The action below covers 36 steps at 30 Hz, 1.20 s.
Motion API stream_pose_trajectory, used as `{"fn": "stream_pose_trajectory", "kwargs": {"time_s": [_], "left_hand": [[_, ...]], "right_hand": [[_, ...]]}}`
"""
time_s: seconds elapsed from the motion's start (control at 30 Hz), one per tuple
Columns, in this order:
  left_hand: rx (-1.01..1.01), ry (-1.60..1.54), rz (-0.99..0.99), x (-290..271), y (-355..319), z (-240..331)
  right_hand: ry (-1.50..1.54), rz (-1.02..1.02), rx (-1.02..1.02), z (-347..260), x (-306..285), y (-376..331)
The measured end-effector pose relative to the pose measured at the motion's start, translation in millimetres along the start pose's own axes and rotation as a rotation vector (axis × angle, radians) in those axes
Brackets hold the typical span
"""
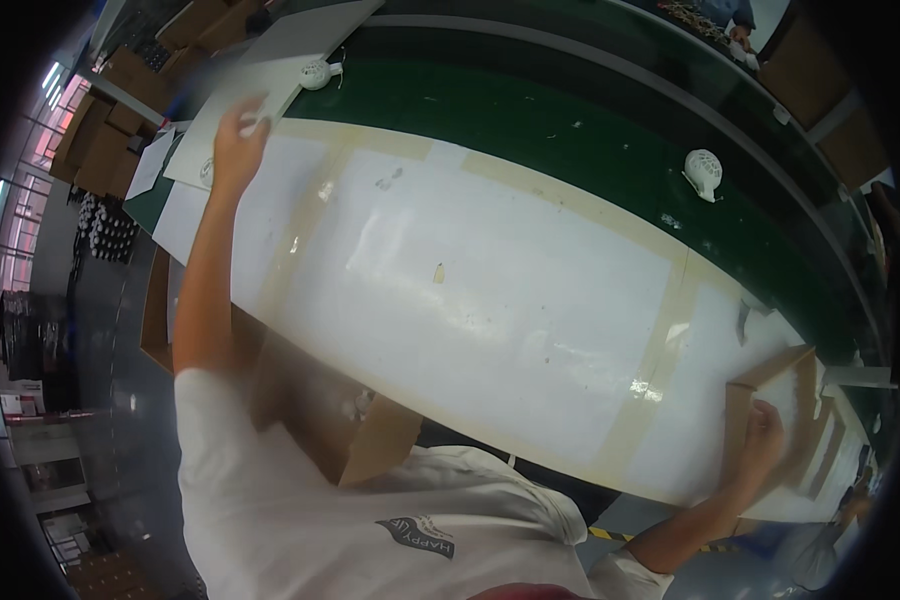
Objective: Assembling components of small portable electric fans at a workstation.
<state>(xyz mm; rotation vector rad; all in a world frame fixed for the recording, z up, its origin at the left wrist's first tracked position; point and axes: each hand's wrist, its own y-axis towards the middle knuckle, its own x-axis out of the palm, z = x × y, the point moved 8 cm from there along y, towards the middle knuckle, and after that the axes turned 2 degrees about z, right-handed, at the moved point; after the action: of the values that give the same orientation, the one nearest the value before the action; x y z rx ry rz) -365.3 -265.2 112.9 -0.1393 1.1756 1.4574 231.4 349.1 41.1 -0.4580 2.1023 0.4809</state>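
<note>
My left hand (pixel 242 140) is raised at the far left over a pale flat panel (pixel 210 125), its fingers curled together. A whitish patch shows between those fingers, too blurred to name. Beyond this hand, a white round item with a latticed head (pixel 315 74) and a cord lies beside the panel. My right hand (pixel 763 440) is at the right end of the table, inside an open cardboard box (pixel 738 410). Its fingers are bent and closed; what they hold, if anything, is hidden.
A white sheet edged with tan tape (pixel 490 290) covers the worktop. Behind it runs a green belt (pixel 570 150) bearing another white lattice-headed item (pixel 703 172). An open cardboard box (pixel 385 440) stands against my body. Across the belt, another person's hand (pixel 740 35) shows.
</note>
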Motion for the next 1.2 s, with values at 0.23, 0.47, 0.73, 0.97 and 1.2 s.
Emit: {"fn": "stream_pose_trajectory", "kwargs": {"time_s": [0.23,0.47,0.73,0.97,1.2], "left_hand": [[-0.033,0.563,-0.240,141.3,113.5,-82.9],[-0.375,0.481,-0.089,157.3,104.5,-129.3],[-0.648,-1.167,-0.348,191.3,39.4,9.5],[-0.698,-1.604,-0.989,177.8,-132.5,229.2],[-0.079,-1.305,-1.202,176.4,-220.9,357.0]], "right_hand": [[0.025,-0.012,-0.016,13.6,3.3,1.5],[0.047,0.192,0.055,0.2,-12.3,-4.9],[0.048,0.200,0.155,10.6,-22.8,-1.4],[0.003,0.213,0.066,0.4,-20.9,-0.8],[0.105,0.417,0.153,-1.1,-54.2,-11.4]]}}
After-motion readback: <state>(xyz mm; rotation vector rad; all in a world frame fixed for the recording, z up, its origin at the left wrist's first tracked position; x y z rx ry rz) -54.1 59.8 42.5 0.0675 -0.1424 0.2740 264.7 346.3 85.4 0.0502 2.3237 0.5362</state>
